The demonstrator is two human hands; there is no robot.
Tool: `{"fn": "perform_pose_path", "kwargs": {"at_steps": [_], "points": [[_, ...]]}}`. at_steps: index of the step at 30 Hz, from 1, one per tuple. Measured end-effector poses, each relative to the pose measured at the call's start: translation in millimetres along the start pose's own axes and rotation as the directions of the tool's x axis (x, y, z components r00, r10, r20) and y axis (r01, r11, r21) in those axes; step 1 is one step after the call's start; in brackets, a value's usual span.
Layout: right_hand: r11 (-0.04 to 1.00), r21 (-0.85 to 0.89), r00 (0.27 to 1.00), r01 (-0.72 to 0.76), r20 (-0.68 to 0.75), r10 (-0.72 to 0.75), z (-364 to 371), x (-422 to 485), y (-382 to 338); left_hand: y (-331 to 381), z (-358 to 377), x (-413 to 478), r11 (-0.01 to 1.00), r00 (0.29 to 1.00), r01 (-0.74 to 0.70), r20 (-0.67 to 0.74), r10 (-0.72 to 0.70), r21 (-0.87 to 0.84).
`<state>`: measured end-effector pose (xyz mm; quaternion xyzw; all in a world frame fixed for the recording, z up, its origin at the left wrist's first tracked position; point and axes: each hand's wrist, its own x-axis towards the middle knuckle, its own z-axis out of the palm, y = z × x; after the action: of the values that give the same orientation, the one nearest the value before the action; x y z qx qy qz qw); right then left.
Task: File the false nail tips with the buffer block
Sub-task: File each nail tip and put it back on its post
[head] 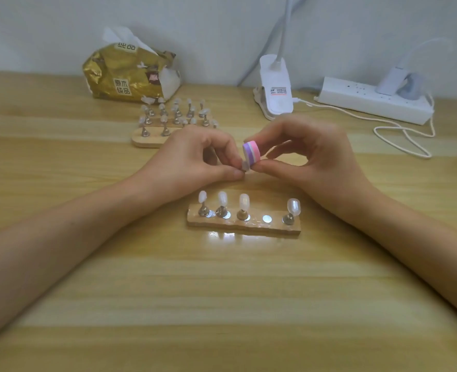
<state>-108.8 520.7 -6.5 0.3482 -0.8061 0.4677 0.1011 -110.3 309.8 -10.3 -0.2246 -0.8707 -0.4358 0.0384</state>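
While your left hand pinches a translucent nail tip in its fingers, your right hand grips the round, pink-and-purple layered buffer block against it, at twelve o'clock of the wooden stand.

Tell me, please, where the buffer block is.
Head view, centre: the right hand pinches the buffer block against the nail tip in the left hand, beyond the near stand.

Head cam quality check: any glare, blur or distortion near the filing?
Head view: white glare patch on the table just in front of the near wooden nail stand; far stand and its tips soft; buffer block fairly sharp, the pinched nail tip small and hazy; wide-angle bowing along the table's back edge; shadows soft and faint.
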Motion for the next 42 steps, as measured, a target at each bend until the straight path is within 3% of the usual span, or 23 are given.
{"fn": "perform_pose_path", "kwargs": {"at_steps": [8, 17, 20, 23, 32, 35, 42], "points": [[0.999, -0.039, 1.000, -0.027, 0.003, 0.028, 0.6, -0.5, 1.1, 1.5, -0.6, -1.1, 1.000, 1.000, -0.018, 0.000, 0.018, 0.006], [0.995, -0.093, 0.999, 0.044, -0.016, -0.046, -0.1, -0.3, 0.9, 2.1, -0.6, -1.9, 1.000, 1.000, -0.023, 0.009, 0.023, 0.005], [0.999, -0.024, 0.999, -0.033, -0.014, 0.032, 0.1, 0.0, 1.1, 2.1, -1.1, -1.7, 1.000, 1.000, -0.014, 0.003, 0.014, -0.001], [0.999, -0.030, 0.999, 0.033, -0.042, -0.034, 0.3, -0.6, 0.2, 2.5, -1.0, -1.4, 1.000, 1.000, -0.020, 0.005, 0.020, 0.019], [0.999, -0.040, 1.000, -0.015, -0.001, 0.015, 0.4, -0.5, -1.0, 1.8, -1.2, -1.7, 1.000, 1.000, -0.003, -0.011, 0.003, 0.021], [0.994, -0.089, 0.998, 0.056, -0.030, -0.059, 2.1, -1.7, -2.3, 1.4, -0.8, -1.4, 0.999, 1.000, -0.011, -0.005, 0.011, 0.037], [0.991, -0.119, 0.998, 0.055, -0.016, -0.058, 2.8, -2.0, -3.2, 1.5, -0.5, -1.9, 0.999, 1.000, -0.010, -0.004, 0.010, 0.039]]}}
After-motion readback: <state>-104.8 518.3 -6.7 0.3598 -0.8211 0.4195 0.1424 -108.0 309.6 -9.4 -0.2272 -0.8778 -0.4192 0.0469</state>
